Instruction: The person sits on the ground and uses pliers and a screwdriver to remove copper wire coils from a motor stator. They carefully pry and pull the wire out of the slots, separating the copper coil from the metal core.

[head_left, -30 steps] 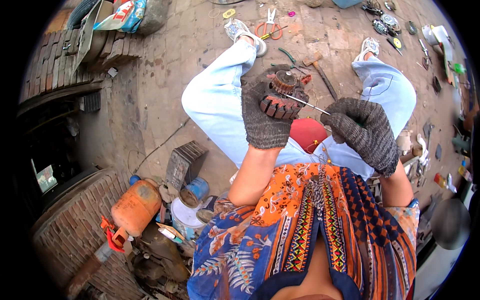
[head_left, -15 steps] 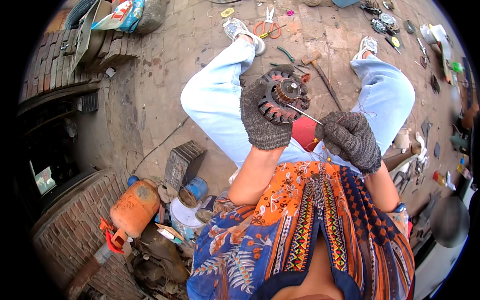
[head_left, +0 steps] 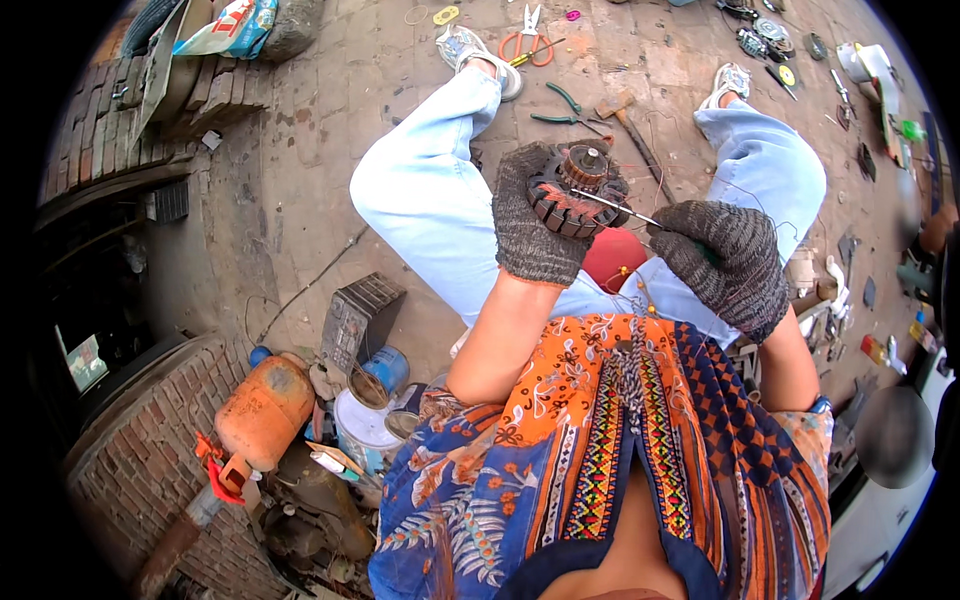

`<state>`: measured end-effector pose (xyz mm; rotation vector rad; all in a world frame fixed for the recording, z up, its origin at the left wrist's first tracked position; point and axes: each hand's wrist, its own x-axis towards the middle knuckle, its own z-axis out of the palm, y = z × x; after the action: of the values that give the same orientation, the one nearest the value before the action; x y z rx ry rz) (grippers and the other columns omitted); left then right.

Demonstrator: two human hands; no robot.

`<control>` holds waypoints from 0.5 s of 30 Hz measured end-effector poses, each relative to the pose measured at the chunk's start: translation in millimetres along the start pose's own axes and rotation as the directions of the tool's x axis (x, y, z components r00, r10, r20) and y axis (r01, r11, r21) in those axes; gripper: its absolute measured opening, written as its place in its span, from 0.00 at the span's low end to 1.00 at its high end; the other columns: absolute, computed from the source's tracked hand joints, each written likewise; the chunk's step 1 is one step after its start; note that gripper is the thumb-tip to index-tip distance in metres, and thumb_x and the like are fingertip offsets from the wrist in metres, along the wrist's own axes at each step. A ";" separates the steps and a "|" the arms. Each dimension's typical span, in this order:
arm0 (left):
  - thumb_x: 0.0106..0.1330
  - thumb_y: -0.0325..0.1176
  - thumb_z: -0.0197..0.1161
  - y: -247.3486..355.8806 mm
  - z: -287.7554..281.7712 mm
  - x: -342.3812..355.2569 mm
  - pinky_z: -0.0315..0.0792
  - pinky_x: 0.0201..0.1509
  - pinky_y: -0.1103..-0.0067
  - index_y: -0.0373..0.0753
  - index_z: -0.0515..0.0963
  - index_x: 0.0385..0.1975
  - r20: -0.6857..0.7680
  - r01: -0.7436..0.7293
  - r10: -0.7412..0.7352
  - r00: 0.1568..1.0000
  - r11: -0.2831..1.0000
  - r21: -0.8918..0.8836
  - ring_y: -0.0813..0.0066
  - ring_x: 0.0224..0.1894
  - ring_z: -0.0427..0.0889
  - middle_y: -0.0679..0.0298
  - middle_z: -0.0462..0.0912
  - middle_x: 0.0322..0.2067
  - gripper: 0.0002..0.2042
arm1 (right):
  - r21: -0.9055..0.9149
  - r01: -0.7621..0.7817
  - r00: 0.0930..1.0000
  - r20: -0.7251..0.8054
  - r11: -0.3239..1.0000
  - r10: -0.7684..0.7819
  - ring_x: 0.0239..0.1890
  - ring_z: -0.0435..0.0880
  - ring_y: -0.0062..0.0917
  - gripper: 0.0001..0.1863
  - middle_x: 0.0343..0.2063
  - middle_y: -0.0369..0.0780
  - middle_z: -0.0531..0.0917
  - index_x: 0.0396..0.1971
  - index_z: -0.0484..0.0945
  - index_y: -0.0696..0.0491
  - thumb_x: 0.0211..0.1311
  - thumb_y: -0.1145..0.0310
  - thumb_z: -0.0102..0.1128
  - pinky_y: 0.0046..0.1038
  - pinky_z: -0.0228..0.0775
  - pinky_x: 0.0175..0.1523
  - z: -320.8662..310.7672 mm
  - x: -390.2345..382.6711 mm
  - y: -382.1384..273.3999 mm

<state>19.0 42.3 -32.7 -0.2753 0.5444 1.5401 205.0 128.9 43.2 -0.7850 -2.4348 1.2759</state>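
Observation:
A motor armature (head_left: 562,208) with copper windings, dark slotted core and a copper commutator on top is gripped in my gloved left hand (head_left: 532,235). The commutator end faces up toward me. My gloved right hand (head_left: 728,262) is closed around a screwdriver (head_left: 618,207); its thin metal shaft points left, with the tip at the windings just below the commutator. Most of the handle is hidden in the glove, apart from a bit of green. Thin loose wire curls near my right hand. Between my thighs, under the armature, a red surface (head_left: 615,262) shows.
On the brick floor ahead lie a hammer (head_left: 640,140), green-handled pliers (head_left: 566,120) and orange-handled scissors (head_left: 527,45). To the left stand an orange gas cylinder (head_left: 265,412), a blue can (head_left: 383,375) and a white-lidded bucket (head_left: 362,420). Scattered parts (head_left: 765,38) lie far right.
The armature has tilted so its commutator points more upright. My right hand has shifted slightly right and turned, and the screwdriver shaft now lies across the windings at a flatter angle.

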 end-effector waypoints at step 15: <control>0.59 0.54 0.45 -20.5 5.3 -9.1 0.71 0.52 0.64 0.30 0.67 0.49 0.146 0.145 -0.118 0.982 0.970 -0.194 0.55 0.43 0.77 0.48 0.76 0.43 0.31 | 0.037 0.133 0.984 -0.126 0.990 -0.127 0.22 0.80 0.30 0.06 0.21 0.42 0.80 0.26 0.80 0.56 0.44 0.74 0.65 0.26 0.70 0.29 11.3 -5.1 31.9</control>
<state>40.5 36.4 -27.1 -0.3553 0.2570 1.4735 214.4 133.1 10.5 -0.6604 -2.3103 1.1927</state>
